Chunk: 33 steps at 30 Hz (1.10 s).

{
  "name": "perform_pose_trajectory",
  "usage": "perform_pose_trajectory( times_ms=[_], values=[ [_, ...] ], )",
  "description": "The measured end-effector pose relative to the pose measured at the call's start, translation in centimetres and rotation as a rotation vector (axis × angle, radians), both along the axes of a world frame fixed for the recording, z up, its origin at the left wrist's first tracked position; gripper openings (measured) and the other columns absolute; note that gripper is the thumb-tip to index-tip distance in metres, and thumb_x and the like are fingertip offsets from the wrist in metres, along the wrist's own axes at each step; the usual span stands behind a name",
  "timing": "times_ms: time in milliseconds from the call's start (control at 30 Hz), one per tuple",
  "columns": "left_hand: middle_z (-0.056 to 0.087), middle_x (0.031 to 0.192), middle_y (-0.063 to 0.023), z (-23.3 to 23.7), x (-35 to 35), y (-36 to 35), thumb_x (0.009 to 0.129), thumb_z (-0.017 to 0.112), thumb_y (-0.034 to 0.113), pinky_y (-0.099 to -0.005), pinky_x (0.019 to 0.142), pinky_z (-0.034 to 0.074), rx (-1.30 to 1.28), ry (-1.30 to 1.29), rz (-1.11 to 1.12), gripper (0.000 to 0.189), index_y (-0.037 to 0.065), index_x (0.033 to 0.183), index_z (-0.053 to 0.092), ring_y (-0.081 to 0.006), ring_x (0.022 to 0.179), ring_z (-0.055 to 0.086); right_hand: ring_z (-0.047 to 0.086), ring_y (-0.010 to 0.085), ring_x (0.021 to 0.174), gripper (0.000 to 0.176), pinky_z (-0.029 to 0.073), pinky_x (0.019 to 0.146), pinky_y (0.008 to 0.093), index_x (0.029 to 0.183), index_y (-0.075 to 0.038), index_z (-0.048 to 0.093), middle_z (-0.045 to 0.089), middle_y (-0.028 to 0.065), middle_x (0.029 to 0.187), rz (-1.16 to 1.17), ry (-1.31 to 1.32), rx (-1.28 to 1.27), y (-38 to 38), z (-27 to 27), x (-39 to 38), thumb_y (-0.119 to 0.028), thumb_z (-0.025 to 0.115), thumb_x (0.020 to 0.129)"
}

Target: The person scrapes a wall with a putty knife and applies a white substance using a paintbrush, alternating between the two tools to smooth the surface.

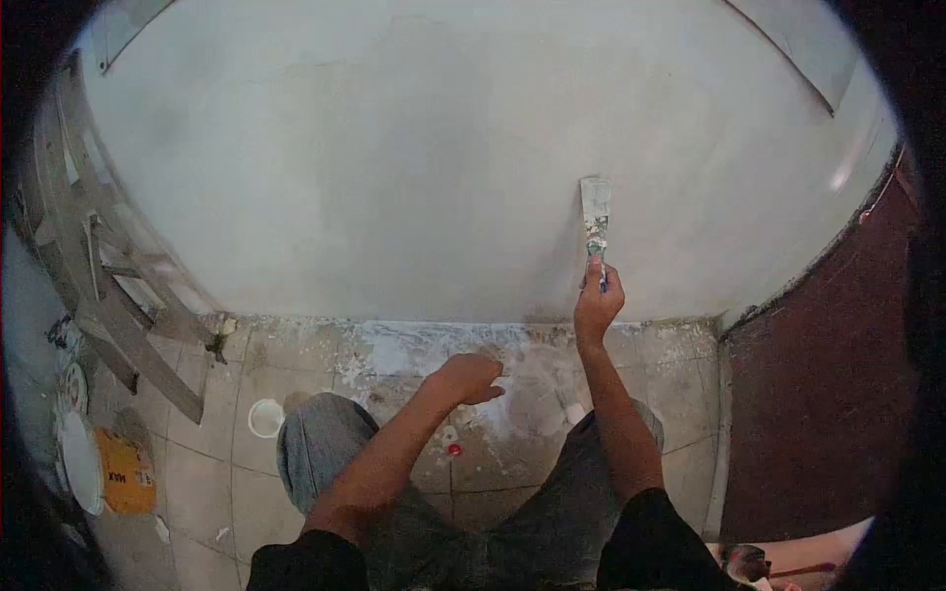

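Fingers (609,284) of your right hand (597,307) clench the handle of a putty knife (595,219), pressed to the pale wall (394,158) above the floor line. Its long axis runs vertical, blade pointing up and handle down. Your left hand (469,378) hangs loosely curled, gripping nothing, over the plaster-spattered tiles (207,473). Beside your left knee sits a small white tub (264,418), white inside, contents unclear.
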<state>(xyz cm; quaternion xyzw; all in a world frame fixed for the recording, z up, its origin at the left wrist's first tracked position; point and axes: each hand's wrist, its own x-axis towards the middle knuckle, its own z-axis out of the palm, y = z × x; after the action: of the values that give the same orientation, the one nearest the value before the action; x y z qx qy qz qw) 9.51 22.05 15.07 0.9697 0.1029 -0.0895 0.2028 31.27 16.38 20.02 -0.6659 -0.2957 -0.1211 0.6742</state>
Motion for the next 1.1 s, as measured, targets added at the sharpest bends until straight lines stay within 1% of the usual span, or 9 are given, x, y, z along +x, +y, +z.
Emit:
perform_pose_trajectory(
  times_ms=[67, 167, 233, 467, 600, 767, 833, 933, 1100],
  values=[
    [0.062, 0.094, -0.0195, 0.0, 0.1, -0.1, 0.084, 0.055, 0.039, -0.0476, 0.08, 0.046, 0.007, -0.037, -0.002, 0.043, 0.001, 0.103, 0.057, -0.0361, 0.09, 0.059, 0.041, 0.0086, 0.051, 0.034, 0.034, 0.047, 0.0265, 0.079, 0.002, 0.057, 0.047, 0.0004, 0.056, 0.008, 0.01, -0.008, -0.1, 0.0, 0.0, -0.03, 0.055, 0.09],
    [0.062, 0.093, -0.0196, 1.2, 0.0, -0.3, 0.084, 0.055, 0.039, -0.0469, 0.079, 0.047, -0.002, 0.087, 0.024, 0.042, 0.001, 0.101, 0.058, -0.0364, 0.09, 0.06, 0.041, 0.0084, 0.051, 0.034, 0.034, 0.047, 0.0267, 0.079, 0.002, 0.058, 0.047, 0.0005, 0.056, 0.011, 0.047, -0.02, -0.1, 0.3, -0.4, -0.03, 0.055, 0.09],
    [0.062, 0.093, -0.0195, 1.2, -0.3, -0.2, 0.085, 0.055, 0.039, -0.046, 0.079, 0.047, 0.002, 0.042, 0.011, 0.042, 0.001, 0.102, 0.058, -0.0365, 0.09, 0.06, 0.038, 0.0067, 0.049, 0.032, 0.031, 0.045, 0.0243, 0.071, -0.002, 0.053, 0.043, -0.0018, 0.056, -0.016, 0.034, 0.018, 0.2, 0.5, -0.6, -0.026, 0.055, 0.091],
    [0.062, 0.094, -0.0204, 1.6, 0.1, -0.3, 0.085, 0.054, 0.039, -0.0459, 0.08, 0.047, 0.007, 0.042, -0.002, 0.041, 0.001, 0.102, 0.058, -0.0361, 0.092, 0.059, 0.041, 0.0075, 0.049, 0.031, 0.034, 0.046, 0.0258, 0.078, 0.001, 0.057, 0.046, -0.0002, 0.055, 0.011, -0.007, 0.02, 0.2, -0.1, 0.2, -0.028, 0.055, 0.09],
    [0.062, 0.095, -0.0201, 0.5, -0.6, 0.4, 0.085, 0.053, 0.04, -0.0459, 0.08, 0.047, 0.018, 0.07, -0.019, 0.042, 0.002, 0.102, 0.058, -0.0357, 0.093, 0.059, 0.042, 0.0063, 0.049, 0.026, 0.034, 0.044, 0.0229, 0.077, -0.002, 0.057, 0.047, -0.0017, 0.057, 0.184, 0.192, 0.155, 0.0, -0.2, 0.8, -0.024, 0.055, 0.09],
    [0.062, 0.095, -0.0195, 0.8, -0.5, 0.8, 0.086, 0.053, 0.04, -0.0459, 0.08, 0.047, 0.015, 0.119, -0.006, 0.042, 0.002, 0.103, 0.058, -0.0357, 0.094, 0.058, 0.043, 0.0053, 0.05, 0.019, 0.033, 0.043, 0.0193, 0.077, -0.005, 0.056, 0.049, -0.0029, 0.062, 0.253, 0.205, 0.364, -0.6, 4.2, 2.8, -0.019, 0.054, 0.09],
    [0.062, 0.095, -0.0196, 0.9, -0.5, 0.9, 0.086, 0.053, 0.04, -0.0462, 0.08, 0.047, -0.01, 0.099, 0.014, 0.042, 0.003, 0.104, 0.058, -0.0368, 0.093, 0.058, 0.044, 0.0051, 0.052, 0.017, 0.034, 0.043, 0.0186, 0.079, -0.007, 0.056, 0.05, -0.0026, 0.064, 0.129, 0.065, 0.453, -0.7, 7.3, 4.4, -0.018, 0.052, 0.09],
    [0.062, 0.095, -0.02, 1.5, -0.8, 0.9, 0.086, 0.054, 0.04, -0.0467, 0.079, 0.047, -0.01, 0.078, 0.036, 0.042, 0.003, 0.105, 0.058, -0.0378, 0.092, 0.059, 0.046, 0.0056, 0.053, 0.017, 0.034, 0.042, 0.0188, 0.079, -0.006, 0.055, 0.051, -0.0018, 0.065, 0.071, 0.108, 0.502, -0.8, 11.9, 5.5, -0.018, 0.052, 0.091],
    [0.062, 0.095, -0.0202, 2.1, -1.0, 0.9, 0.085, 0.054, 0.04, -0.0472, 0.079, 0.047, 0.008, 0.08, 0.021, 0.043, 0.003, 0.106, 0.058, -0.0376, 0.092, 0.059, 0.047, 0.0063, 0.054, 0.022, 0.034, 0.043, 0.0191, 0.078, -0.003, 0.055, 0.051, -0.0006, 0.065, 0.094, 0.07, 0.439, -0.2, 14.4, 6.4, -0.022, 0.053, 0.09]
  ],
)
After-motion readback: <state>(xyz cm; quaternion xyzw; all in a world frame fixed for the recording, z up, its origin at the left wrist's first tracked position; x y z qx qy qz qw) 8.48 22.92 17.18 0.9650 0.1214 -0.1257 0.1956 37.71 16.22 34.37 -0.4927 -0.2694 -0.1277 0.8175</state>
